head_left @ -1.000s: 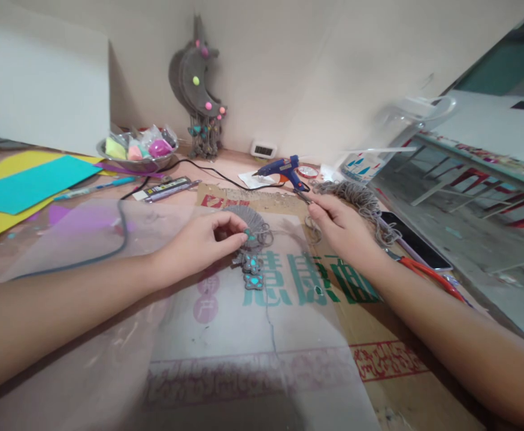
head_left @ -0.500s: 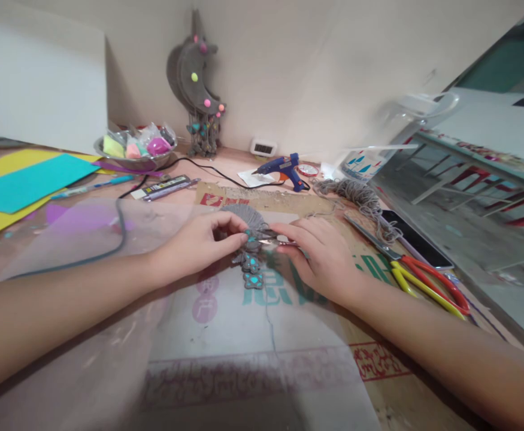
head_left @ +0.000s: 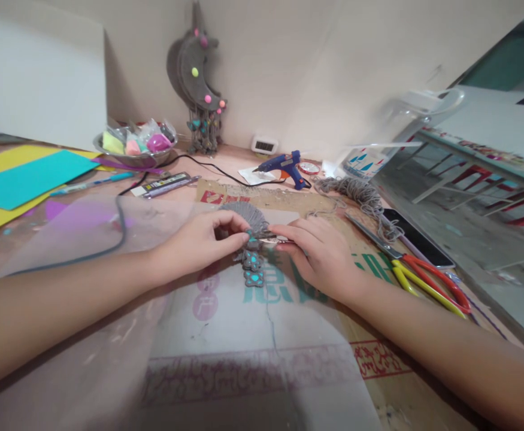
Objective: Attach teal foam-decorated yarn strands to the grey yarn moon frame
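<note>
My left hand (head_left: 201,239) is closed in a pinch on a small grey yarn-wrapped craft piece (head_left: 242,213) lying on the cardboard sheet (head_left: 378,365). A short chain of grey and teal shapes (head_left: 253,270) hangs from that piece toward me. My right hand (head_left: 318,254) is closed on a small metal tool (head_left: 272,239), which looks like thread snips. Its tip points left and touches the craft piece right by my left fingertips.
Red-and-yellow-handled scissors (head_left: 427,281) and a phone (head_left: 417,240) lie to the right. A loose grey yarn bundle (head_left: 356,191), a blue glue gun (head_left: 284,164), pens (head_left: 167,185), a metal bowl (head_left: 131,157), coloured paper (head_left: 19,179), a black cable (head_left: 120,227) and a grey moon decoration (head_left: 196,78) sit further back.
My right hand left the yarn bundle near the glue gun and came left to the craft piece with the small metal tool. My left hand kept its pinch in place.
</note>
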`<act>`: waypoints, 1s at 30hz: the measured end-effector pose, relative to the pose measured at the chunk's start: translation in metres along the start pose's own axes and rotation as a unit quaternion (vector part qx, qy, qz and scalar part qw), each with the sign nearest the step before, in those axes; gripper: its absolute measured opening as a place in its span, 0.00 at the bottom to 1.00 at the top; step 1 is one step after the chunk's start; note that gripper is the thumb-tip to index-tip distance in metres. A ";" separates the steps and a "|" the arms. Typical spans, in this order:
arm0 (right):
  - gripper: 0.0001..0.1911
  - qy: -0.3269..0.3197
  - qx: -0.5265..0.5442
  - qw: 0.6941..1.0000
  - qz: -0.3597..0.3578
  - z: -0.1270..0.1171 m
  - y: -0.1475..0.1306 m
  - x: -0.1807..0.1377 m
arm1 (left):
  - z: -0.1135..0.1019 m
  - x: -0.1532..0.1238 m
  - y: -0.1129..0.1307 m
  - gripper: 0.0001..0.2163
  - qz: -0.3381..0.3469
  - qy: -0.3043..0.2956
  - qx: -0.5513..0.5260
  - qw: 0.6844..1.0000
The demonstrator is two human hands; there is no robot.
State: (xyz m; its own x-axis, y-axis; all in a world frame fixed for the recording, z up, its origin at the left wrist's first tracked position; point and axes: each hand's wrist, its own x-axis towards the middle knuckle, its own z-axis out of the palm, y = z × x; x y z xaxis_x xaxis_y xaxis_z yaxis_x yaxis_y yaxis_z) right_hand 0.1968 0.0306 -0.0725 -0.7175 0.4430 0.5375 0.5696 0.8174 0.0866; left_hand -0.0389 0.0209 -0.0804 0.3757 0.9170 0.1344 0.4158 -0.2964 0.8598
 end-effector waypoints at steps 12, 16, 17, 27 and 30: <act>0.11 0.008 0.015 1.000 -0.009 0.001 0.001 0.000 | 0.001 0.000 0.001 0.07 -0.009 -0.009 -0.015 1.000; 0.11 0.007 0.025 1.000 -0.002 0.002 0.002 -0.001 | 0.001 -0.001 0.000 0.08 -0.011 -0.016 -0.017 1.000; 0.11 0.009 0.028 1.000 -0.003 0.002 0.002 -0.001 | 0.001 -0.001 0.000 0.08 -0.010 -0.017 -0.017 1.000; 0.11 0.025 0.057 0.998 -0.006 0.005 0.003 -0.002 | 0.001 0.000 0.002 0.07 -0.011 -0.016 -0.017 1.000; 0.11 0.028 0.057 0.998 -0.010 0.005 0.003 -0.002 | 0.001 0.000 0.002 0.07 -0.014 -0.015 -0.019 1.000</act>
State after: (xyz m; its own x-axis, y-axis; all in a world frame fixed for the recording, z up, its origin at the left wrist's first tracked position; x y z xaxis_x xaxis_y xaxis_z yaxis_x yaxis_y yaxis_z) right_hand 0.1977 0.0340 -0.0779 -0.7024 0.4077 0.5834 0.5041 0.8637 0.0033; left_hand -0.0373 0.0203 -0.0792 0.3899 0.9158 0.0961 0.3955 -0.2608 0.8807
